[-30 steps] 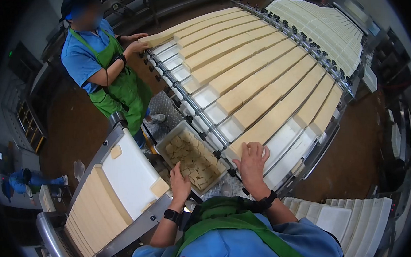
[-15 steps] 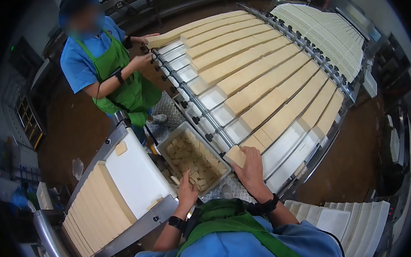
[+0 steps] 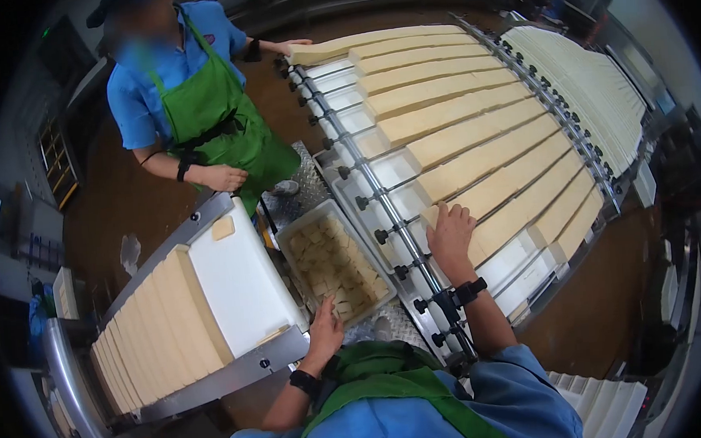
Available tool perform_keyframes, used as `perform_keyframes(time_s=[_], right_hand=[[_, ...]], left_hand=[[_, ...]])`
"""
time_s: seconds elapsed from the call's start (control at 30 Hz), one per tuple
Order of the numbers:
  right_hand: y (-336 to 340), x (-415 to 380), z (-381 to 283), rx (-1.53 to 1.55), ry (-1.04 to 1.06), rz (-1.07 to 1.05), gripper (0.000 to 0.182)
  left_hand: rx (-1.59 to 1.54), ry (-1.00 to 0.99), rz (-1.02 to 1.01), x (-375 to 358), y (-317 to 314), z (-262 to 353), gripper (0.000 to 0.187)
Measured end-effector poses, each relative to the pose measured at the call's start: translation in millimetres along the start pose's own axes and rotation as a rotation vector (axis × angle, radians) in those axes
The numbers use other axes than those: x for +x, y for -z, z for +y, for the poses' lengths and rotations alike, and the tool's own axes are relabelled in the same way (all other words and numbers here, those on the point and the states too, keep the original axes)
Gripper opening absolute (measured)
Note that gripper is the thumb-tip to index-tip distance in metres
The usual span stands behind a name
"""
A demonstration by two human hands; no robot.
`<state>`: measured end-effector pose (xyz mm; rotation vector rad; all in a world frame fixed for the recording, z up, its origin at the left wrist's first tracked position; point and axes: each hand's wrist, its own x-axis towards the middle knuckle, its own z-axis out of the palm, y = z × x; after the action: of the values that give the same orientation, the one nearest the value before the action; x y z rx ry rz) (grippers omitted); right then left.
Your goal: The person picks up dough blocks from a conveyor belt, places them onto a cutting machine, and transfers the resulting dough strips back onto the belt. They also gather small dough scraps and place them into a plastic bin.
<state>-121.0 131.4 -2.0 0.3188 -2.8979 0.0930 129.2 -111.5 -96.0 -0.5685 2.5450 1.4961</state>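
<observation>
My right hand is over the near end of a long pale yellow strip on the slotted rack, its fingers bent round that end. Part of the strip's end is hidden under the hand. My left hand hovers by the near rim of a grey bin, fingers loosely bent and apart, with nothing visible in them. Inside the bin lie several small cut pieces of the same pale material.
A metal rail with black knobs runs along the rack's near side. To the left, a white conveyor carries upright pale slabs. Across the rack a co-worker in a green apron touches the farthest strip.
My right hand has moved farther up the rack; the small block it held is no longer visible in it. The co-worker's nearer hand has come down from the rail towards the conveyor.
</observation>
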Motion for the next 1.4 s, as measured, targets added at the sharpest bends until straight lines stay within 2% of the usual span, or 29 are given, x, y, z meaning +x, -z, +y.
perform_keyframes(time_s=[0.1, 0.17, 0.3, 0.5, 0.6, 0.67, 0.83, 0.9, 0.97, 1.0, 1.07, 1.17, 1.23, 1.3, 1.33, 1.4], right_hand=[[0, 6, -4, 0.017, -0.015, -0.063, 0.061], [-4, 3, -3, 0.122, -0.015, 0.053, 0.065], [-8, -12, 0, 0.131, -0.035, 0.137, 0.066], [-3, -8, 4, 0.039, 0.022, -0.014, 0.065], [-10, -7, 9, 0.221, 0.0, -0.035, 0.064], [-17, -15, 15, 0.399, 0.062, 0.154, 0.061], [-10, -20, 5, 0.398, 0.06, 0.137, 0.06], [-10, -18, 2, 0.405, 0.065, 0.129, 0.06], [-11, -23, 0, 0.206, 0.034, 0.198, 0.063], [-9, -26, 0, 0.206, 0.033, 0.198, 0.063], [-5, -31, 2, 0.002, -0.062, 0.016, 0.067], [21, -18, -9, 0.004, -0.081, -0.088, 0.075], [15, -7, -7, -0.002, -0.06, -0.085, 0.08], [-6, -1, 2, -0.007, -0.024, -0.078, 0.085], [-25, -1, 16, -0.105, -0.048, -0.098, 0.09], [-38, 6, 31, -0.206, -0.095, -0.188, 0.096]], left_hand=[[0.029, -0.059, 0.032, 0, 1, -6, 0.066], [0.02, -0.039, 0.029, 1, 3, -4, 0.067], [0.004, -0.031, 0.039, -1, 9, -1, 0.068], [0.016, -0.045, 0.005, -5, 15, -4, 0.069], [-0.026, -0.024, 0.013, -5, 18, -3, 0.067], [-0.078, -0.013, 0.018, -6, 23, -5, 0.066], [-0.137, -0.005, 0.024, -9, 34, -8, 0.064], [-0.057, -0.036, 0.036, -10, 35, -9, 0.061], [-0.087, -0.001, 0.019, -14, 33, -9, 0.06], [-0.115, 0.032, 0.001, -15, 32, -6, 0.059], [-0.134, 0.028, -0.004, -16, 30, -2, 0.055], [-0.129, -0.006, -0.016, -19, 25, -1, 0.048], [-0.105, -0.043, -0.022, -19, 28, 7, 0.046], [-0.197, -0.006, 0.029, -19, 32, 15, 0.04], [-0.201, 0.002, 0.041, -20, 35, 10, 0.04], [-0.415, 0.015, 0.162, -24, 46, -4, 0.034]])
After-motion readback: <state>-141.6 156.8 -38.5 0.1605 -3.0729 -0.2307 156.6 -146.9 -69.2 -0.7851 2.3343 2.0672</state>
